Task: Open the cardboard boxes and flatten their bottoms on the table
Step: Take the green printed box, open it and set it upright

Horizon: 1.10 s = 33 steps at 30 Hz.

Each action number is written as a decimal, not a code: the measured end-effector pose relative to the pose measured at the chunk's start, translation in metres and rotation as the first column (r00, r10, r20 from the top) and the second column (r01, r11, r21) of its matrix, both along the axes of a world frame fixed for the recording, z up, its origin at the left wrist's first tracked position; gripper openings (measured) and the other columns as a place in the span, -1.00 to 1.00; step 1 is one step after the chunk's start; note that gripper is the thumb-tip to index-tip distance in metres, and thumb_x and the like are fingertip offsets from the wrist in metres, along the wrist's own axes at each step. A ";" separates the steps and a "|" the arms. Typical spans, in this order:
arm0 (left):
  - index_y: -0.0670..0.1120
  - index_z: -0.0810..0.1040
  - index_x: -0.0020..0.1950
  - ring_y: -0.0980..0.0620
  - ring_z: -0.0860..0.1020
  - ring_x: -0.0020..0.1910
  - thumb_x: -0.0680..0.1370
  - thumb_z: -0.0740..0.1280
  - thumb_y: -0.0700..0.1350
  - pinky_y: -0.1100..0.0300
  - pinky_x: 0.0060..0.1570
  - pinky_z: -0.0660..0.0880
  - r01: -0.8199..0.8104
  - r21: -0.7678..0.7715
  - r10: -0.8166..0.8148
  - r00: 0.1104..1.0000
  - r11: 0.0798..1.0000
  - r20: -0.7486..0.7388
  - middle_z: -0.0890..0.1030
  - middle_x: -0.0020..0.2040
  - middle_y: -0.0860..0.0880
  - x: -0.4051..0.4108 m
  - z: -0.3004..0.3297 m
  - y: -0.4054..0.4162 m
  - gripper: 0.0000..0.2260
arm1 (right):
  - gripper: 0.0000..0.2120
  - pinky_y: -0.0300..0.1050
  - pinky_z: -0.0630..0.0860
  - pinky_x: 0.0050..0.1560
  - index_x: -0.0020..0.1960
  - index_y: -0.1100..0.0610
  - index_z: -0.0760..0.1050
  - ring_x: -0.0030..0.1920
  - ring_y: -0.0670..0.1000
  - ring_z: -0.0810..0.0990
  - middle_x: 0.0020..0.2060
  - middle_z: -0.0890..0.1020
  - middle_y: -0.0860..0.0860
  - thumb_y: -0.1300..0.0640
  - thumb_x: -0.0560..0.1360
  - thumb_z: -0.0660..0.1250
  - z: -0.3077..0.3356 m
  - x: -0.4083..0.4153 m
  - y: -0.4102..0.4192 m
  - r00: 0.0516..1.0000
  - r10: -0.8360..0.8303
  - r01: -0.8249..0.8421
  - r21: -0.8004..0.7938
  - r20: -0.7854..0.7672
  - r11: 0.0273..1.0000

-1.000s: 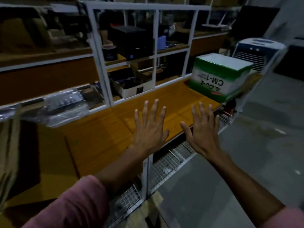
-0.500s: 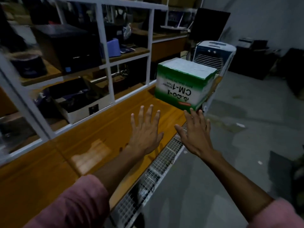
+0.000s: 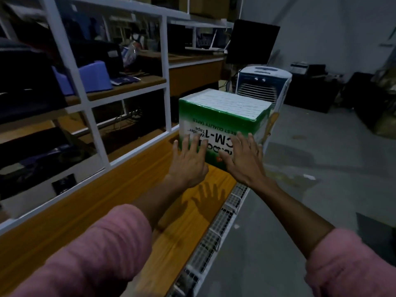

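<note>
Inspector: Start with the big fixtures. What carries the work?

Onlooker: A long orange table (image 3: 132, 189) runs beside a white shelving frame (image 3: 165, 67) stacked with dark equipment. An air cooler (image 3: 264, 84) stands just beyond the table's far end.

Inspector: And the item under task?

Onlooker: One green-and-white cardboard box (image 3: 222, 116) stands at the far end of the table, close to the open edge on the floor side. Its printing reads upside down, and its top face looks closed.

Inspector: The hands?

Onlooker: The left hand (image 3: 188, 161) and the right hand (image 3: 244, 159) are both spread, fingers straight, in front of the box's near face. Whether the fingertips touch it I cannot tell; the picture blurs there. Neither grips anything.

Inspector: Risks from here?

Onlooker: In my judgement, three. A forward push with flat palms could slide the box off the far end toward the cooler. An uneven grip could tip it over the open edge onto the floor. Its weight is unknown, so a confident lift could slip.
</note>
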<state>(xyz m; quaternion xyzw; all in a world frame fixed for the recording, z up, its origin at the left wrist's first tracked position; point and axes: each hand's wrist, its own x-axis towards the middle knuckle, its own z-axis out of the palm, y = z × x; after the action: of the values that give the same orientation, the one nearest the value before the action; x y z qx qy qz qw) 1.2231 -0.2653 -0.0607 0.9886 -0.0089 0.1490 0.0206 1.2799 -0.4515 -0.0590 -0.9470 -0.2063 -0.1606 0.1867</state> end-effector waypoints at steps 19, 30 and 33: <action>-0.12 -0.21 0.65 -0.16 -0.25 0.62 0.65 0.13 0.03 -0.26 0.57 -0.12 0.116 -0.033 -0.116 0.993 0.993 -0.020 -0.22 0.65 -0.15 0.164 -0.015 -0.032 -0.29 | -0.52 0.35 0.37 0.29 0.40 0.02 0.35 0.37 0.17 0.26 0.30 0.44 0.03 -0.20 0.58 0.07 -0.024 0.133 0.004 0.976 -0.007 0.014 -0.032 0.220 0.999; -0.09 0.36 0.42 -0.20 0.40 0.30 0.48 0.35 -0.05 -0.17 0.23 0.38 -0.005 -0.033 0.013 0.969 0.999 0.247 0.41 0.37 -0.15 -0.028 -0.048 0.034 -0.49 | -0.67 0.23 0.41 0.15 0.25 0.08 0.53 0.16 0.16 0.41 0.13 0.50 0.11 -0.02 0.53 0.33 -0.064 -0.062 0.043 0.956 0.023 -0.058 0.112 0.293 0.992; -0.07 0.20 0.53 -0.22 0.28 0.45 0.53 0.23 0.06 -0.23 0.37 0.31 -0.015 -0.107 0.033 0.984 0.994 0.173 0.23 0.51 -0.17 -0.064 -0.026 0.056 -0.41 | -0.62 0.25 0.40 0.16 0.30 0.08 0.48 0.16 0.21 0.40 0.19 0.45 0.15 -0.01 0.52 0.34 -0.031 -0.098 0.056 0.938 0.013 -0.051 0.102 0.347 0.994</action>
<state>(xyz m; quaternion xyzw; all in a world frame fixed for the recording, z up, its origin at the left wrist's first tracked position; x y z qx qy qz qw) 1.1589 -0.2097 -0.0863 0.9694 0.0091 0.2352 0.0698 1.1819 -0.3958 -0.0895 -0.8889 -0.2421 -0.3326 0.2015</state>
